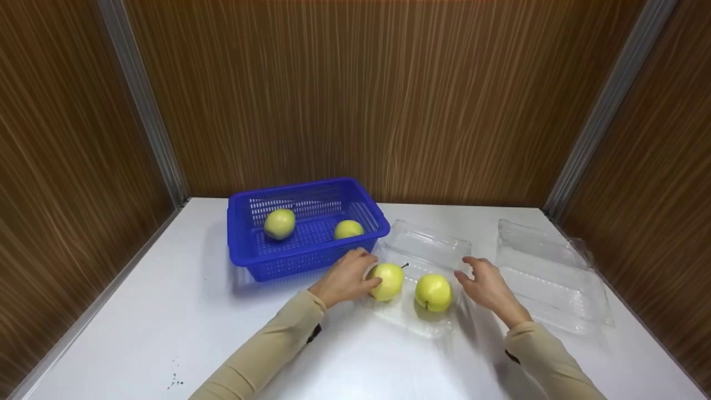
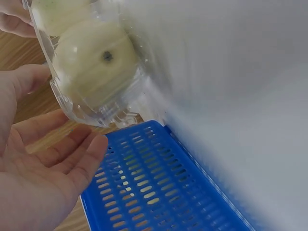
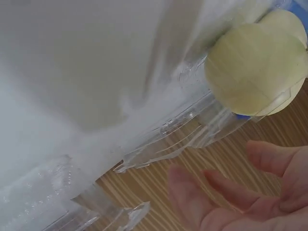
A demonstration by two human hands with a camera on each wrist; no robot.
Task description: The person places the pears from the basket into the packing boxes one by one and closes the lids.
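Two yellow-green apples sit side by side in a clear plastic clamshell box [image 1: 408, 319] whose lid stands raised at the back. My left hand [image 1: 347, 279] is beside the left apple [image 1: 387, 282], its fingers loosely bent around the box's side with nothing in them. In the left wrist view those fingers [image 2: 72, 159] lie between the box wall and the blue basket. Right of the other apple [image 1: 434, 293], my right hand [image 1: 489, 286] hovers with fingers spread and holding nothing. In the right wrist view its fingertips point toward the box's clear edge [image 3: 163, 144].
A blue perforated basket [image 1: 311, 258] stands behind and left of the box, with an apple [image 1: 279, 224] at its left and another apple [image 1: 349, 229] at its right. A second clear clamshell box [image 1: 550, 289] lies open on the right of the white table [image 1: 222, 333]. Wood-grain panels [image 1: 355, 100] enclose the table.
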